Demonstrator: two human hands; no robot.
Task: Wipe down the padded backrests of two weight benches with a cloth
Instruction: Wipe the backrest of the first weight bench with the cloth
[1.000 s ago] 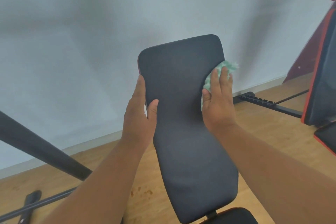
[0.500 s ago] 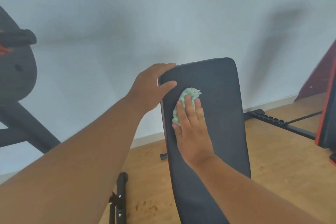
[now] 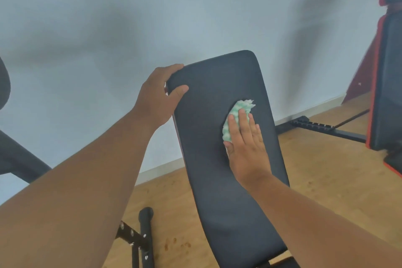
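At centre frame a black backrest (image 3: 217, 137) slopes up from 6 o'clock toward 12, in front of a pale wall (image 3: 108, 17). At its 10 o'clock corner the left hand (image 3: 157, 95) clamps the pad's edge, thumb on the front face and fingers curled over the top. Toward 3 o'clock from that grip, the right hand (image 3: 245, 148) lies flat with fingers spread, pressing a green-and-white cloth (image 3: 237, 115) against the pad; the cloth bunches out past the fingertips. Far out at 3 o'clock stands a second bench (image 3: 389, 93), black with red trim, on the wood floor (image 3: 326, 180).
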